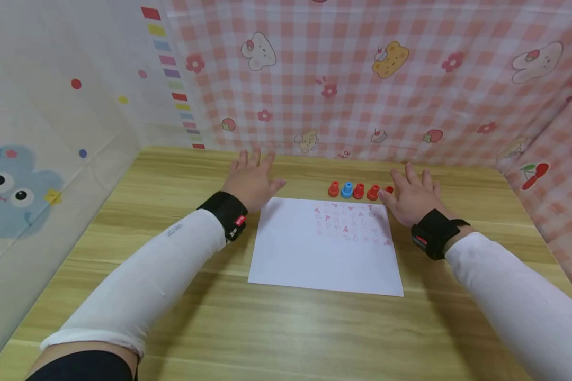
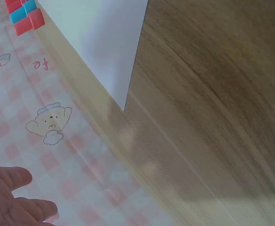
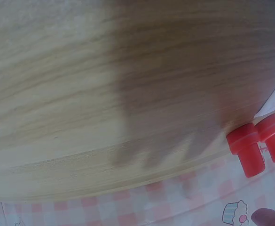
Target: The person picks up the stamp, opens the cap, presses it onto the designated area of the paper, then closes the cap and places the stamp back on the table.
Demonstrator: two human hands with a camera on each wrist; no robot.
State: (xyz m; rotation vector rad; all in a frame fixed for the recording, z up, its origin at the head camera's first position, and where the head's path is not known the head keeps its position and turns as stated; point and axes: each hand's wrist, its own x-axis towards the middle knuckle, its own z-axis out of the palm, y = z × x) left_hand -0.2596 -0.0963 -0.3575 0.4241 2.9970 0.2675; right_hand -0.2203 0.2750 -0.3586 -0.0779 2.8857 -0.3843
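My left hand (image 1: 251,182) is held palm down with spread fingers near the back left corner of a white sheet of paper (image 1: 310,259). Its fingers (image 2: 36,208) show at the lower left of the left wrist view. Off the sheet's back right corner, my right hand (image 1: 412,198) also has its fingers spread. A row of small stamps stands behind the paper, one blue stamp (image 1: 346,190) among several red ones. The rightmost red stamp (image 1: 389,189) is partly hidden by the right hand in the head view. Nothing is held by either hand.
Faint red stamped marks (image 1: 345,229) cover the upper right part of the paper. Beneath everything lies a wood-grain table (image 1: 276,333). A pink checked cloth (image 1: 305,69) hangs along its back edge, and a pale printed cloth (image 1: 95,106) borders the left side.
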